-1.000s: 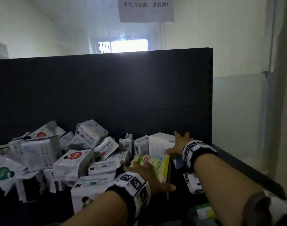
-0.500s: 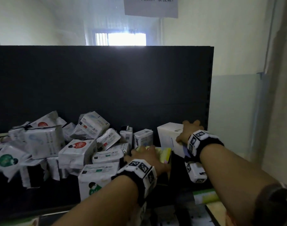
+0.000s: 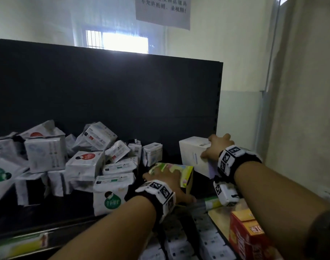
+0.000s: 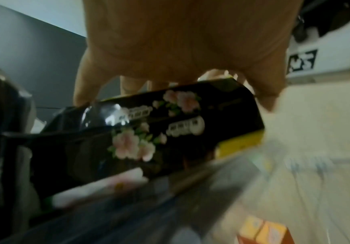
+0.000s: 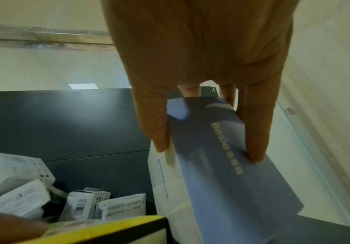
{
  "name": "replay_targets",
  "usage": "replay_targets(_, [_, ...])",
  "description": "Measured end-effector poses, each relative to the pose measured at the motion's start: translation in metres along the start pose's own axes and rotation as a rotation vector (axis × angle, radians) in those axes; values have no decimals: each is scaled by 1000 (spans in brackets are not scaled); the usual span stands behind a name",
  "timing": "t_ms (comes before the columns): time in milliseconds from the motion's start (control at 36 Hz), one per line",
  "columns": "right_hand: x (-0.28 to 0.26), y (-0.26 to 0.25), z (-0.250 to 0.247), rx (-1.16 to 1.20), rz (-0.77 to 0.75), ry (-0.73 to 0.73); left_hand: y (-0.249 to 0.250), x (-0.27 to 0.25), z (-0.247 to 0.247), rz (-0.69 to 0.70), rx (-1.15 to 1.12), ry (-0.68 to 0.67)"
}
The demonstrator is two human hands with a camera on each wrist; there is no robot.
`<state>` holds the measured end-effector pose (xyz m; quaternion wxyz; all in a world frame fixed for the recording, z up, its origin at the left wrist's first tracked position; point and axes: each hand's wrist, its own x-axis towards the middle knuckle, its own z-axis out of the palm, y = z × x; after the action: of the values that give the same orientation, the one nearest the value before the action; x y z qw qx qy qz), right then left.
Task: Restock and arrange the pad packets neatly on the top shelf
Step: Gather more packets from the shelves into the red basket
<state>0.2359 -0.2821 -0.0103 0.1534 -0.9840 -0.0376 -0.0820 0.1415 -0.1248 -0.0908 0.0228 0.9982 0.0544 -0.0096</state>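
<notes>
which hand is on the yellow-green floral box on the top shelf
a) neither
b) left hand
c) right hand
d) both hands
b: the left hand grips the yellow-green floral box, while the right hand holds the white and blue box further right.

Packet labels [image 3: 87, 156] too blurred to read (ceiling sign [image 3: 163, 11] cropped).
</notes>
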Motion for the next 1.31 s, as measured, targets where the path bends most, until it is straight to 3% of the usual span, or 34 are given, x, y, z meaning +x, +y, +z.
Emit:
replay_targets(56, [-4, 2, 2, 9, 13, 16, 1, -5, 5, 33, 106, -1])
replay_targets(167, [-10, 7, 5, 28, 23, 47, 8, -14, 8, 110, 276, 159])
replay_targets(333, [-18, 13, 5, 108, 32, 118, 13, -32, 2, 212, 268, 380])
replay_targets(417, [-29, 11, 0, 200, 43, 214, 5, -44, -20, 144, 28, 540])
replay_targets(556, [-54, -13, -26, 453, 50, 435, -27, -75, -60, -5, -797, 745])
replay_targets(667, [-90, -53, -44, 703, -16, 470, -81, -119, -88, -71, -1116, 819])
replay_targets(778, [-136, -95, -51, 762, -110, 328, -154, -184, -91, -102, -1267, 727])
replay_targets(944, [-229, -160, -16, 860, -289, -52, -259, -291, -52, -147, -1156, 483])
replay_targets(1083, [-281, -190, 34, 694, -441, -257, -309, -348, -10, -248, -944, 325])
replay_targets(1111, [-301, -206, 66, 653, -448, -337, -330, -371, 10, -291, -957, 258])
replay_targets(1194, [-316, -207, 80, 543, -547, -432, -343, -380, 34, -316, -892, 218])
replay_targets(1305, [-343, -224, 140, 174, -656, -620, -362, -398, 91, -328, -665, 28])
